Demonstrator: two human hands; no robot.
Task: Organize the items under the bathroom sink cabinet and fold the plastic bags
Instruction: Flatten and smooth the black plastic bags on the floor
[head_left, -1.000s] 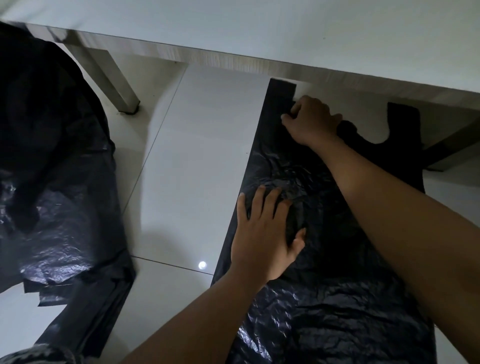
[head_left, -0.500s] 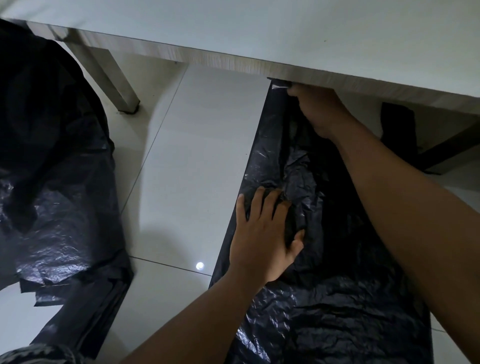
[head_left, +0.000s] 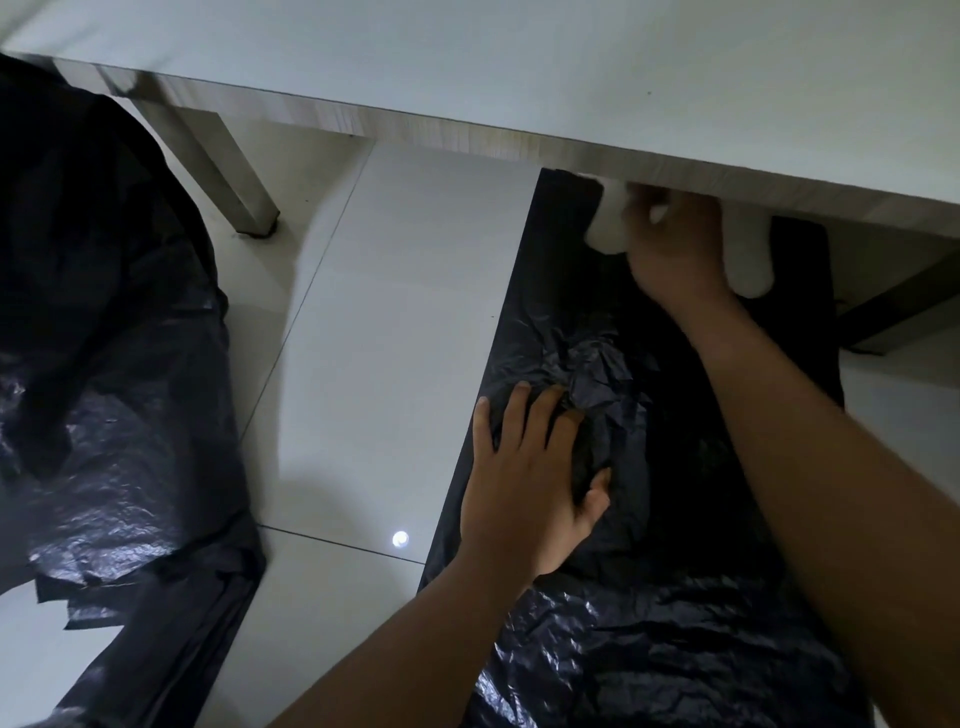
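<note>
A black plastic bag (head_left: 649, 623) lies spread flat on the white tile floor, its two handles pointing away from me under a cabinet edge. My left hand (head_left: 524, 483) presses flat on the crumpled middle of the bag, fingers spread. My right hand (head_left: 675, 249) reaches to the notch between the handles. It is blurred, and its fingertips are partly hidden beneath the cabinet edge, so its hold is unclear.
A white cabinet top with a wood-grain edge (head_left: 519, 140) overhangs the far end of the bag. Its legs stand at left (head_left: 223, 176) and right (head_left: 893, 306). More crumpled black bags (head_left: 104, 374) pile up on the left. Bare tile (head_left: 395, 322) lies between.
My right hand has moved from the bag's left handle to the notch between the handles. The bag's upper part now lies flatter. My left hand has stayed pressed in place.
</note>
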